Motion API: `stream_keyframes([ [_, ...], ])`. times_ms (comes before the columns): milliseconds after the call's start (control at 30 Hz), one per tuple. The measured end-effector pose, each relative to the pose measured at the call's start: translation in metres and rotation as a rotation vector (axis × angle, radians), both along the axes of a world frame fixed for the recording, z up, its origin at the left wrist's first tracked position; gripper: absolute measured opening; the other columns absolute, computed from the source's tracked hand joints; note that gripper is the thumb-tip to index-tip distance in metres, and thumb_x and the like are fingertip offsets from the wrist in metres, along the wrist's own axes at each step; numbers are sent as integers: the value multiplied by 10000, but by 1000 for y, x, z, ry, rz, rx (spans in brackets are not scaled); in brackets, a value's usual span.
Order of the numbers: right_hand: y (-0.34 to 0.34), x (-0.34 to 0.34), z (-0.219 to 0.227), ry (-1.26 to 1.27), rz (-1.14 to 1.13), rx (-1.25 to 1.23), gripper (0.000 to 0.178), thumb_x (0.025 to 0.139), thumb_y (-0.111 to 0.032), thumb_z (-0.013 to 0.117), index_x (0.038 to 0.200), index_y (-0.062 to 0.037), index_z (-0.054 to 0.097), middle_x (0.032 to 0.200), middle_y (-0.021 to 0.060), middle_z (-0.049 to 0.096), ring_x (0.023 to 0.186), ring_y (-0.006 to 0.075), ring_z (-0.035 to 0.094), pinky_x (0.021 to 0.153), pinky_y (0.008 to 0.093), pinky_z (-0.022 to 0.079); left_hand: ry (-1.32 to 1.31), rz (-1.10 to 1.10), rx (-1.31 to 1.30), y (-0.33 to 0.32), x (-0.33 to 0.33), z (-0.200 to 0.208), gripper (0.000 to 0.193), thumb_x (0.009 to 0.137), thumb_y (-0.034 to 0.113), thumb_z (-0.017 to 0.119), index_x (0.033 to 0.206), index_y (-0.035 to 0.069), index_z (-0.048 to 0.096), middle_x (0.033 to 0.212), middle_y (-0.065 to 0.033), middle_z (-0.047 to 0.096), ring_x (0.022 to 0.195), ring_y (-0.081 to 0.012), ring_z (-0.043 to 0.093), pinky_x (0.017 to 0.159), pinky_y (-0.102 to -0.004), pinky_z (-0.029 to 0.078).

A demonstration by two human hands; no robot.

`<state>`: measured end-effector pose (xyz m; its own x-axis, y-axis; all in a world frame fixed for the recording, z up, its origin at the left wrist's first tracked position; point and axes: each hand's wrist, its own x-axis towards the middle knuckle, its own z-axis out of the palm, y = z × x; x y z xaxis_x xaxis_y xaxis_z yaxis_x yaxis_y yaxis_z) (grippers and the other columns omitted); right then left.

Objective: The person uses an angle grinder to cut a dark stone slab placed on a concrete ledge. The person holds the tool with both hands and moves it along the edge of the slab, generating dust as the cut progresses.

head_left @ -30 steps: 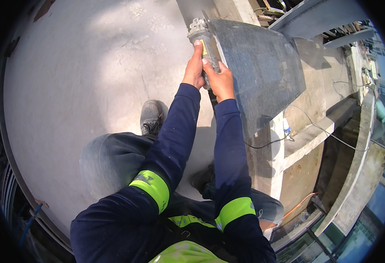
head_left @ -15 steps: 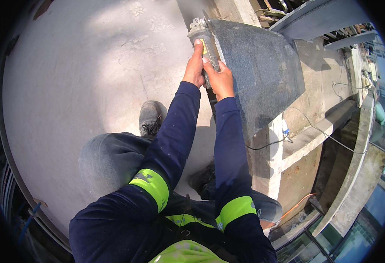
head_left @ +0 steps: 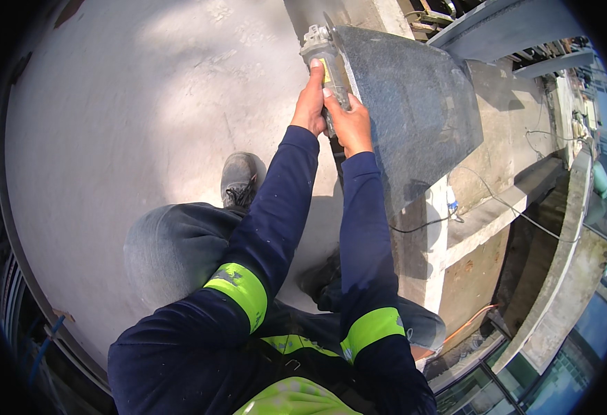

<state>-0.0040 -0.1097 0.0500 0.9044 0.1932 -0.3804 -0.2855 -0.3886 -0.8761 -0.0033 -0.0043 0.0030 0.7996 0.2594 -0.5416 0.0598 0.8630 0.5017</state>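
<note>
Head view: grinder [head_left: 333, 72], long axis forward, slightly leftward

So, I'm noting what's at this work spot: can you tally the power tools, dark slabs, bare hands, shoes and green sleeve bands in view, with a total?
Power tool: 1
Dark slab: 1
Bare hands: 2 (left hand, right hand)
Shoes: 2
Green sleeve bands: 2
Total: 8
</note>
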Motion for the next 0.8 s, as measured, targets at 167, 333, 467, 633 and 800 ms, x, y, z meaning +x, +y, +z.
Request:
stream_keyframes([
  [167, -5, -10, -4, -56, -11, 18, 495, 1059, -422, 877, 1299, 6, 819, 1007, 58, 819, 789, 117, 731, 631, 332, 575, 14, -17, -5, -4, -8, 6, 790, 1163, 755, 538, 1541, 66, 620, 1215, -173, 760, 1039, -296, 776, 936, -492, 663],
  [333, -6, -10, -4, -42, -11, 14, 499, 1057, -422, 877, 1300, 10, 818, 1005, 61, 818, 782, 117, 725, 628, 332, 569, 10, -1, 3, -6, -10, 7, 794, 1164, 750, 541, 1564, 67, 615, 1283, -170, 746, 1109, -294, 760, 973, -492, 652],
  [467, -2, -7, -1, -68, -9, -5, 510, 1057, -440, 871, 1311, -1, 819, 978, 56, 814, 757, 112, 714, 614, 326, 555, 36, -16, -6, -3, -6, 5, 804, 1165, 749, 542, 1578, 62, 608, 1316, -178, 737, 1146, -298, 751, 993, -494, 645],
  [633, 0, 3, 8, 17, -2, -34, 682, 995, -498, 881, 1389, 51, 790, 1218, 223, 851, 1111, 297, 832, 958, 414, 630, 17, -19, -8, 1, 5, 0, 813, 1167, 753, 528, 1578, 56, 602, 1315, -184, 742, 1139, -309, 757, 992, -493, 647],
  [800, 2, 11, -2, 11, 5, -53, 640, 1012, -496, 877, 1365, 32, 802, 1147, 168, 836, 1005, 238, 787, 854, 383, 593, 23, -19, 3, 2, 12, -5, 809, 1173, 753, 511, 1571, 56, 605, 1306, -183, 746, 1122, -307, 763, 981, -490, 649],
])
